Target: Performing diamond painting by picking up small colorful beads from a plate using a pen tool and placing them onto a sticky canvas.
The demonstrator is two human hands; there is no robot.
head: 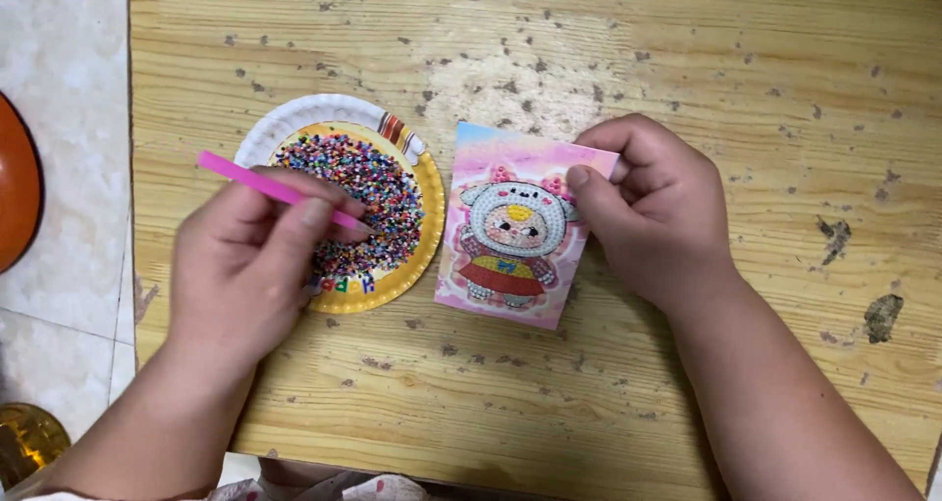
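Note:
My left hand (245, 261) grips a pink pen-like stick (257, 181), its tip down among the many-coloured beads (378, 192) heaped in a paper plate (294, 118). To the right of the plate lies a small pink card (510, 226) with a bead picture of a round-faced figure in a grey hood and red dress. My right hand (653, 207) pinches the card's upper right edge, thumb on its face and fingers curled over the corner.
Everything rests on a worn wooden table (638, 59) marked with dark specks. Pale tiled floor (59, 89) lies to the left, with an orange round object (15, 192) at the left edge and a yellowish one (25, 442) at the bottom left.

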